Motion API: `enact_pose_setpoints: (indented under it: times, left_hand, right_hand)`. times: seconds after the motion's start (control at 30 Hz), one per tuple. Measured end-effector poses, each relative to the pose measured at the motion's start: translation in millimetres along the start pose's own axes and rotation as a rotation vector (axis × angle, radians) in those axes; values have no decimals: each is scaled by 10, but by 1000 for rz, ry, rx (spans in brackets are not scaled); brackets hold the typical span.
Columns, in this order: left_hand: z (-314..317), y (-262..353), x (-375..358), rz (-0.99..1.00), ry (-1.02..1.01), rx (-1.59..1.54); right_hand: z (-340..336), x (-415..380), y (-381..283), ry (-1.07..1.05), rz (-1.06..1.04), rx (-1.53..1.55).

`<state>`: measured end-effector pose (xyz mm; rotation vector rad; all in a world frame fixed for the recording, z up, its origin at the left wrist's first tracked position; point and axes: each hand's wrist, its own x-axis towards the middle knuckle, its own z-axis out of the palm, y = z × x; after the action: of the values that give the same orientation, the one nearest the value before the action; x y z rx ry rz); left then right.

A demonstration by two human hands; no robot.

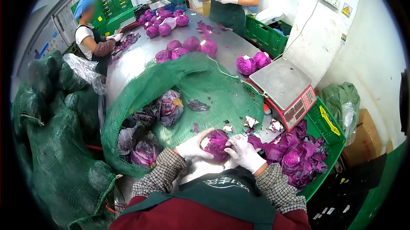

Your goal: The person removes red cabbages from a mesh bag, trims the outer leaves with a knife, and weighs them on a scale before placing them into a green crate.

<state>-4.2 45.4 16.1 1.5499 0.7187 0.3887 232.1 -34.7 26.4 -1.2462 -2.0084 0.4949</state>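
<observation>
red cabbage (215,144), one head, held just above the near edge of the steel table (136,61), left hand (193,146) cupping its left side and right hand (244,153) closed over its right, both gloved white; green net sack (205,84) just behind, scale (284,85) and green crate (329,134) of trimmed leaves to the right.

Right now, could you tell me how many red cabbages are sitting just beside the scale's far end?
2: one red cabbage on the left and another cabbage touching it on the right, both on the metal table behind the scale. None appear hidden there.
</observation>
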Motion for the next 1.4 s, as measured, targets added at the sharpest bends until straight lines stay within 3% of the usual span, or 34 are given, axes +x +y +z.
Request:
enact_pose_setpoints:
  times: [0.07,0.13,0.2,0.27,0.33,0.37,0.4,0.43,0.47,0.5,0.53,0.57,0.6,0.67,0.77,0.8,0.87,0.9,0.93,1.0,1.03,1.1,1.17,1.2,1.27,1.3,1.4]
  left_hand:
    - [-55,-121,48,33,-24,21]
    - [-45,-135,51,20,34,-189]
    - [-44,-210,38,-31,114,-462]
    - [-48,-71,-67,-110,178,-633]
    - [-29,-113,-82,-141,218,-649]
    - [12,-99,-38,-74,218,-573]
    - [80,-60,-18,-15,215,-497]
    - [243,305,-77,-58,260,-429]
    - [308,326,-41,-33,222,-330]
    - [321,215,19,-12,225,78]
    - [324,105,76,18,225,491]
    - [441,215,73,-20,238,568]
    - [517,272,58,-57,257,636]
    - [550,215,40,-36,313,682]
    - [546,304,11,-67,327,619]
    - [490,251,49,-71,336,587]
    - [399,59,87,-95,343,517]
    - [314,81,68,-65,298,435]
    - [265,144,28,-90,235,199]
    - [305,497,-120,-37,130,-305]
    - [208,243,-134,-31,64,-208]
    - [149,115,-149,110,-39,444]
    - [142,207,-236,121,-155,785]
    - [96,229,-260,102,-129,804]
    - [-34,278,-296,-41,-170,349]
    - [-43,256,-306,38,-169,462]
    - [112,398,-298,-192,-33,606]
  right_hand:
    - [-79,-60,-27,-11,51,67]
    - [-221,-269,-32,23,99,162]
    - [-458,-582,-30,249,319,161]
    - [-772,-992,227,350,722,136]
    - [-847,-1454,662,357,532,-339]
    - [-717,-1455,776,443,509,-82]
    - [-667,-1105,435,457,521,245]
    - [-671,-790,134,279,498,193]
    - [-548,-540,-45,238,430,254]
    - [-268,-474,190,153,266,105]
    - [-171,-273,-32,190,226,80]
    - [238,-303,192,269,278,377]
    - [245,-281,65,313,192,90]
    - [242,-348,53,252,221,37]
    - [219,-412,-113,152,526,570]
    - [-115,-318,-452,-3,360,459]
    - [-281,-352,-630,122,199,445]
    - [-343,-413,-534,199,304,599]
    - [-540,-452,-467,148,651,680]
    - [-648,-608,-14,338,450,72]
    - [-630,-605,35,331,359,-3]
    - [-585,-608,89,296,183,-140]
    - [-372,-454,42,226,288,122]
    - [-287,-347,8,196,296,212]
    - [67,-301,99,172,630,815]
    - [69,-235,107,38,427,353]
    - [205,-208,95,95,606,683]
